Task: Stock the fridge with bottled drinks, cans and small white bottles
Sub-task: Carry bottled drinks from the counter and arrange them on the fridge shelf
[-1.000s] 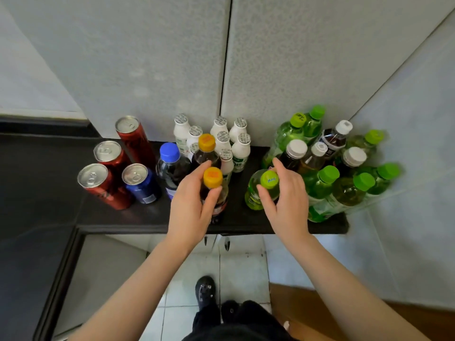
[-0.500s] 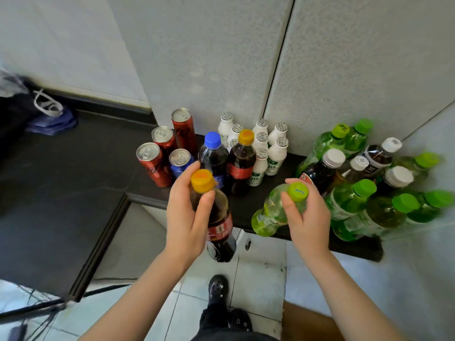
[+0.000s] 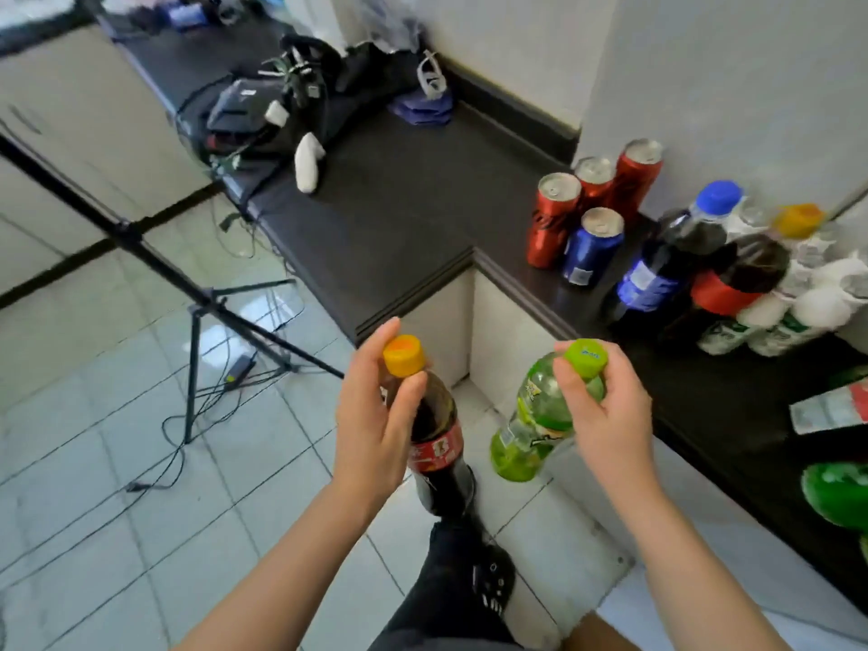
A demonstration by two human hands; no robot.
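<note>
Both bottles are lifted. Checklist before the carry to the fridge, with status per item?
1. Left hand grips cola bottle at the neck: ok.
2. Right hand grips green bottle at the neck: ok.
3. Orange cap and green cap are on: ok.
4. Both bottles are off the counter and hang over the floor: ok.
5. Floor path: not ok to the left, where the tripod and cables lie on the tiles.
6. Fridge position and door: cannot tell, not in view.
</note>
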